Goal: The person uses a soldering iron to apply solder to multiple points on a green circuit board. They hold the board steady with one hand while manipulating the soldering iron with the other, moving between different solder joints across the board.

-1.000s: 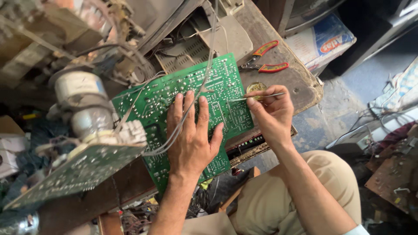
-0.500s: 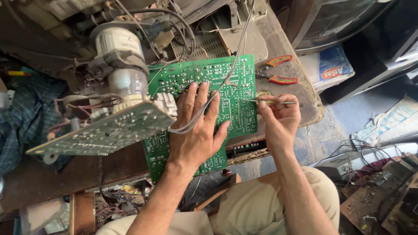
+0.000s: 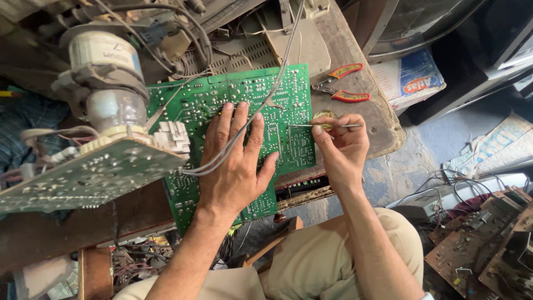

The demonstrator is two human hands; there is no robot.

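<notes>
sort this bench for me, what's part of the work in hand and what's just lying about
In use: green circuit board, pressed flat by the left hand; thin metal probe, pinched in the right hand; grey wires across the board.

Lying about: red-handled pliers; second board at left; blue packet.

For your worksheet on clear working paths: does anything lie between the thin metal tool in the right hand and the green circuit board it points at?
Nothing visible does. The right hand holds the thin metal tool with its tip already over the green circuit board near its right edge. The grey wires and the left hand lie further left, clear of the tip.
</notes>
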